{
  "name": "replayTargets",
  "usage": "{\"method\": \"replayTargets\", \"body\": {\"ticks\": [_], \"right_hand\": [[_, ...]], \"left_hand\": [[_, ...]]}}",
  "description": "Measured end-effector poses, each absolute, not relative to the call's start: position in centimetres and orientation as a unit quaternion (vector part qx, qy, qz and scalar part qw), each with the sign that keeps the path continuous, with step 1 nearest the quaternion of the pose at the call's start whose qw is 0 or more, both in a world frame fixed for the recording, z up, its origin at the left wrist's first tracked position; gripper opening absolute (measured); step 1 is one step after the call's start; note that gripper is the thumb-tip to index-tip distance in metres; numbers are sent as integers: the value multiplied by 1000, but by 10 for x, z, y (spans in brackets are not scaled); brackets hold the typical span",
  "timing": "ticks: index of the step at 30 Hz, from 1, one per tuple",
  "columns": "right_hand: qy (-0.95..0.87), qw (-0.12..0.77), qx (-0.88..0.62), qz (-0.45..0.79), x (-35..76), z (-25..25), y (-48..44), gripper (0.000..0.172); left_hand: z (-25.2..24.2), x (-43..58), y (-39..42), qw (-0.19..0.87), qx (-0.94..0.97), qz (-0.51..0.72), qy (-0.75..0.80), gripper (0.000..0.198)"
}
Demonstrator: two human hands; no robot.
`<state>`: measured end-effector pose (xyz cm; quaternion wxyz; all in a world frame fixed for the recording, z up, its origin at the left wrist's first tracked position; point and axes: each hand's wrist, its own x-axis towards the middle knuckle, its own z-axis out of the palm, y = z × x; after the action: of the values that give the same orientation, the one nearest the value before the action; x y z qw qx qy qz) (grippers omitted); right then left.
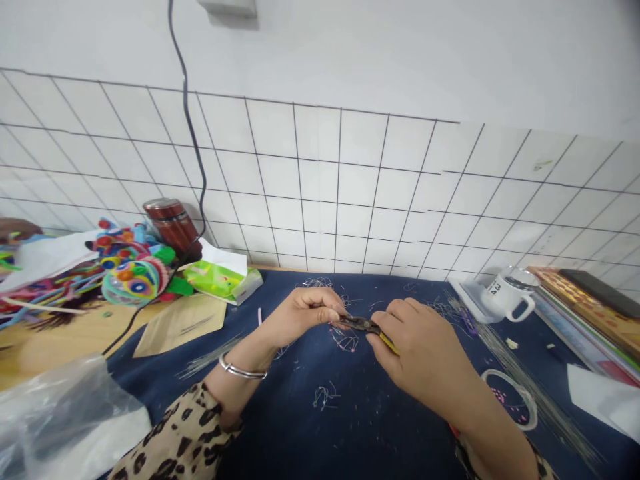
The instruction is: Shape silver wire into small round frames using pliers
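My left hand [315, 311] is closed in a pinch on a wire piece with pink beads [345, 341], part of which hangs below the fingers. Wrapped around the yellow handles of a pair of pliers is my right hand [415, 337]. The dark jaws of the pliers [359, 323] point left and meet the wire at my left fingertips. Whether the jaws are fully closed is too small to tell. Below on the dark blue cloth [380, 427] lies a small bundle of bent wire [325, 396].
Straight wires [525, 387] and a round dish with pink beads [510, 400] lie at right, near a white mug [513, 293] and stacked books [590, 313]. At left are a red flask [173, 227], a green packet [220, 279], colourful crafts [133, 277] and a plastic bag [65, 420].
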<state>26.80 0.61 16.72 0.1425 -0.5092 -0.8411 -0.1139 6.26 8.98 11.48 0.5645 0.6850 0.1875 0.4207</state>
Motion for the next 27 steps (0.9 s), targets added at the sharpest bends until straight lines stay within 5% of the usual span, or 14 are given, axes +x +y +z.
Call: {"method": "replayTargets", "body": {"ticks": [27], "right_hand": [[-836, 151, -512, -130, 268, 163, 8, 16]], "left_hand": [[119, 62, 88, 553, 696, 411, 204, 9]]}}
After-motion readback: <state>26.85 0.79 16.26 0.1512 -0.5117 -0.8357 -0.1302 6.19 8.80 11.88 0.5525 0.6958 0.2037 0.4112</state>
